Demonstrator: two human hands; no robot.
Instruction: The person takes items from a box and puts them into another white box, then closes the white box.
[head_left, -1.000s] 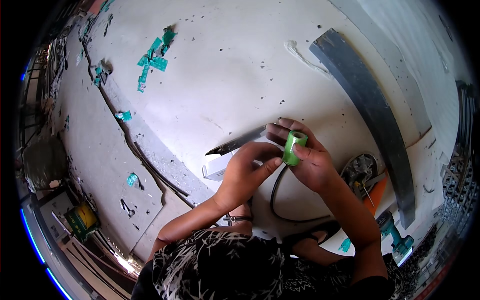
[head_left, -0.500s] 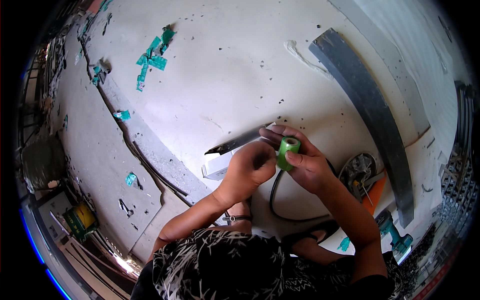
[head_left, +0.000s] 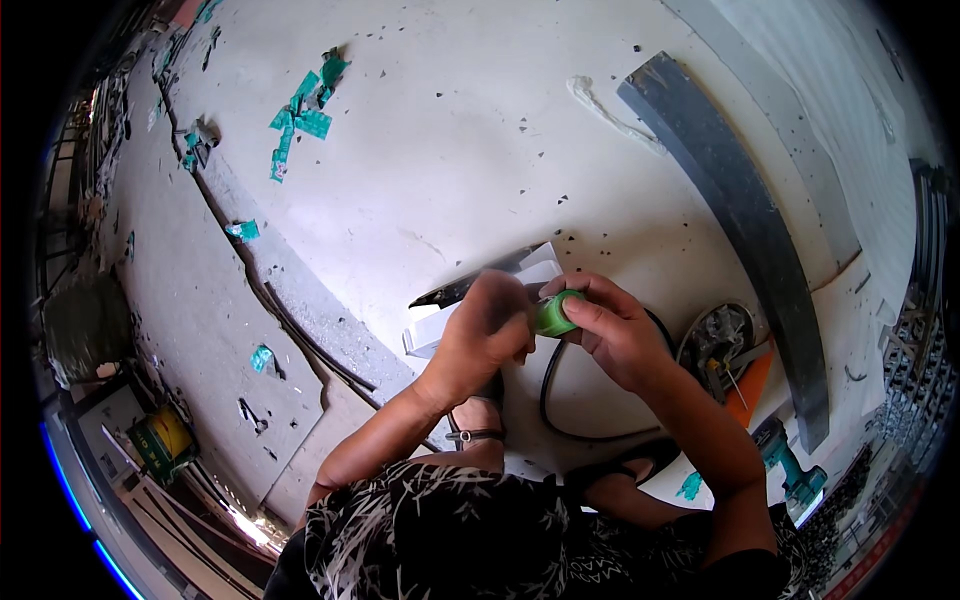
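A: Where do we locate the green tape roll?

B: We have it pinched in our right hand, thumb laid over its right end and fingers behind. Relative to that hand, the roll sits at the fingertips, left of the palm.

A: What is the condition of our left hand?

B: Its fingers are curled, just left of the roll. The hand is blurred, so we cannot tell whether it grips a tape end or touches the roll.

A: How should we perform the present step well?

B: We judge it to be working the tape loose, although we can make out no free end. We should pinch the roll lightly enough to let it turn, draw along the winding direction, and apply even tension. A sudden pull could tear or bunch the tape.

A: What must we mind around the roll?

B: The white box-shaped piece lies left of and beyond the roll, with a black strip along its far side. The black cable loops on the roll's near side; we should hold any loose tape clear of it.
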